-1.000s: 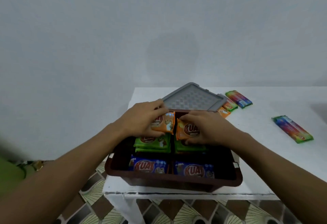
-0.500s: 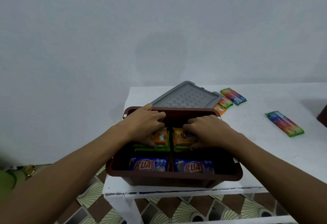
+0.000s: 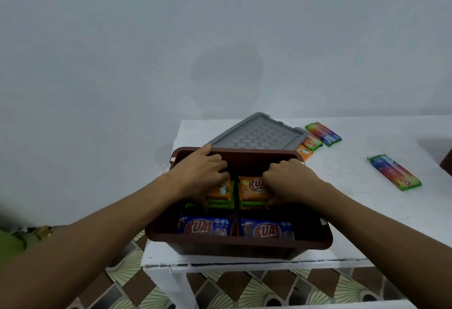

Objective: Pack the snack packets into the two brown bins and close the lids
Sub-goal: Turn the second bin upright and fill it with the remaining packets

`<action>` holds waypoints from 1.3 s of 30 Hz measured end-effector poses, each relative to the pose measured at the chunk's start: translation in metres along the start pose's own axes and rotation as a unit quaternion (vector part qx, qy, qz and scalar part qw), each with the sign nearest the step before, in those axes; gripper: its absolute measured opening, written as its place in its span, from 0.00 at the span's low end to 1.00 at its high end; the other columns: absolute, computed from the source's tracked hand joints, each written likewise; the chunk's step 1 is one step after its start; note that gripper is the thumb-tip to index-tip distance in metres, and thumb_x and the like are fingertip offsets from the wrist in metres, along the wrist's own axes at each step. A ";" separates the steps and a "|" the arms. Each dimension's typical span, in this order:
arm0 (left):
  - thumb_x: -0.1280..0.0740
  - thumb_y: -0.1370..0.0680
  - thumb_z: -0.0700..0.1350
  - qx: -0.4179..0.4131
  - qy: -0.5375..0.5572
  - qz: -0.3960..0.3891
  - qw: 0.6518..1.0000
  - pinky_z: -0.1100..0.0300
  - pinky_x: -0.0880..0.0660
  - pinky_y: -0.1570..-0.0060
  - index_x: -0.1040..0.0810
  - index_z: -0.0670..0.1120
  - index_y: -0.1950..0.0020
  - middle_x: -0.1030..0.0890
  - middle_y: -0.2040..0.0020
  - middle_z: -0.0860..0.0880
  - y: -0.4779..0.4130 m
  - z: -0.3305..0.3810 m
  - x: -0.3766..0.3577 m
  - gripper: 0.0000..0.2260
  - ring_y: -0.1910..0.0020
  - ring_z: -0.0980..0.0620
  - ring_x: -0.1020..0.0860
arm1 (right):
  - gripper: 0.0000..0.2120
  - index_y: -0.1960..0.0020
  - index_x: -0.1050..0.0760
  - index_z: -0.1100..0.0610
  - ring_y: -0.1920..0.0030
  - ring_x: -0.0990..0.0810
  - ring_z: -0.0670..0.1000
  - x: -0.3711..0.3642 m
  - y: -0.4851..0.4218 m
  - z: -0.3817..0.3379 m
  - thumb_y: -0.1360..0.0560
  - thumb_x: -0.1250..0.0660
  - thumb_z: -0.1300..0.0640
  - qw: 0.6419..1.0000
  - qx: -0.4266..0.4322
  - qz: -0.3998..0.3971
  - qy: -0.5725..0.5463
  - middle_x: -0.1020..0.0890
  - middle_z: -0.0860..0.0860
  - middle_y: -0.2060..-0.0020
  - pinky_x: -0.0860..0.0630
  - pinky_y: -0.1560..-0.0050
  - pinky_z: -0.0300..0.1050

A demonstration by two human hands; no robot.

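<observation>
Surroundings: grey lid (image 3: 258, 135) behind brown bin (image 3: 239, 241); loose rainbow packet (image 3: 395, 173) on white table (image 3: 354, 211), right.
Left hand (image 3: 199, 174): fingers curled, pressing left orange packet (image 3: 220, 190) in the bin.
Right hand (image 3: 291, 181): curled on right orange packet (image 3: 253, 189).
Near row: blue packets (image 3: 236, 227).

Bin (image 3: 239, 240) back half crowded (both hands (image 3: 200, 174) inside); table (image 3: 354, 186) right side mostly bare.

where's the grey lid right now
In the head view the grey lid lies on the white table, just behind the brown bin, with snack packets at its right corner.
</observation>
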State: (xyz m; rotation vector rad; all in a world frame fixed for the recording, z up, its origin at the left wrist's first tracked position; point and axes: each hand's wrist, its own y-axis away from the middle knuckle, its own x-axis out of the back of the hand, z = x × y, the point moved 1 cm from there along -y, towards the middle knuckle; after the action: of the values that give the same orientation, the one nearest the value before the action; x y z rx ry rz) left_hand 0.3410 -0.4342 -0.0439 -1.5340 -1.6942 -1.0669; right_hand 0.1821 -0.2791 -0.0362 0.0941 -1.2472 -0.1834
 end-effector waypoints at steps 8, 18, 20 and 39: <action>0.30 0.32 0.65 -0.001 -0.009 0.010 1.000 0.50 0.38 0.45 0.26 0.50 0.36 0.22 0.44 0.50 0.002 0.004 0.002 0.30 0.45 0.50 0.28 | 0.20 0.48 0.25 0.56 0.62 0.24 0.48 0.000 0.002 0.001 0.26 0.34 0.39 0.999 0.017 0.016 -0.043 0.22 0.50 0.57 0.29 0.62 0.42; 0.32 0.25 0.52 0.079 0.169 0.178 0.966 0.59 0.32 0.71 0.30 0.50 0.56 0.26 0.58 0.53 -0.051 0.011 0.048 0.09 0.64 0.52 0.26 | 0.08 0.47 0.21 0.53 0.45 0.26 0.44 -0.035 0.075 0.078 0.21 0.38 0.54 0.912 0.085 0.254 -0.310 0.22 0.47 0.47 0.29 0.44 0.39; 0.33 0.24 0.52 0.104 0.212 0.198 0.951 0.57 0.30 0.68 0.31 0.51 0.57 0.28 0.58 0.54 -0.077 0.021 0.065 0.09 0.63 0.53 0.28 | 0.10 0.41 0.23 0.51 0.39 0.27 0.45 -0.067 0.099 0.109 0.20 0.38 0.53 0.913 0.015 0.270 -0.305 0.22 0.47 0.42 0.30 0.37 0.41; 0.43 0.19 0.60 0.219 0.315 -0.081 0.920 0.43 0.48 0.25 0.53 0.46 0.20 0.56 0.20 0.45 -0.359 0.141 0.072 0.34 0.21 0.43 0.53 | 0.37 0.26 0.37 0.43 0.39 0.33 0.48 -0.249 0.188 0.250 0.31 0.39 0.29 0.875 -0.337 0.157 -0.308 0.29 0.46 0.39 0.37 0.40 0.49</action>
State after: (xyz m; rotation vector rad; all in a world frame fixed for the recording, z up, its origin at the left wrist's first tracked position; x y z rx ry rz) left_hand -0.0127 -0.2775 -0.1097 -0.6731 -1.4701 -1.0235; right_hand -0.1142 -0.0402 -0.1571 -0.8306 -1.7411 -0.3751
